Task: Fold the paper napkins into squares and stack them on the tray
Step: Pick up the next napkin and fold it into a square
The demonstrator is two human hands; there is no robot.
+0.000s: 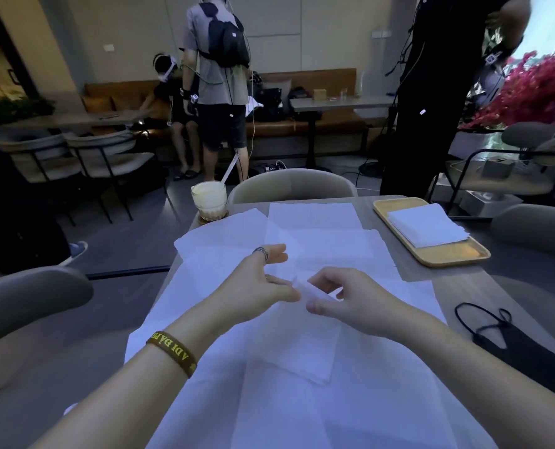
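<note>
Head view, hands (263,283) pinching thin napkin (302,338)

Unfolded napkins (315,228) spread over left and centre of tabletop (464,286), overlapping. Tray (383,205) at far right, folded stack (428,223) on it. Drink glass (208,202) at far-left corner, behind napkins. Face mask (529,345) near right edge. Chair (290,184) behind far edge.

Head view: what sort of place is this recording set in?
Probably a café seating area: a long bench with small tables along the wall, matching chairs, and an iced drink with a straw on the table.
</note>
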